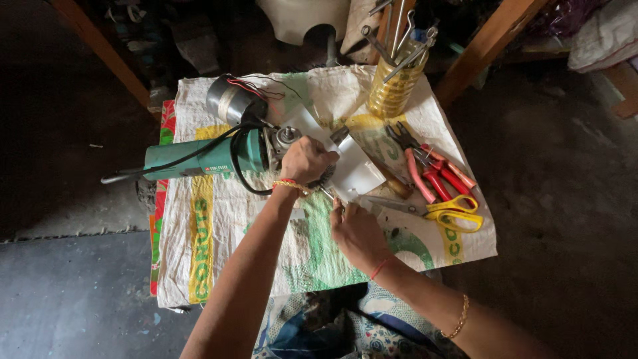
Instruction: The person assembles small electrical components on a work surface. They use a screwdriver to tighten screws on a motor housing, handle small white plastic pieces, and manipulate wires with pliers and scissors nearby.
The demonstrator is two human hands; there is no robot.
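A green angle grinder (199, 159) lies on a printed woven sack (219, 252), its metal head pointing right. My left hand (307, 159) is closed over the grinder's head, near its spindle. My right hand (355, 229) sits just below and right of it, gripping a thin metal tool (329, 195) whose tip reaches toward the grinder head. A black cable (239, 179) loops from the grinder's body.
A small grey motor with red wires (229, 100) lies behind the grinder. White sheet pieces (355, 169), red-handled pliers (438, 176) and yellow scissors (458, 213) lie at the right. A yellow jar of tools (395, 83) stands at the back. Dark floor surrounds the sack.
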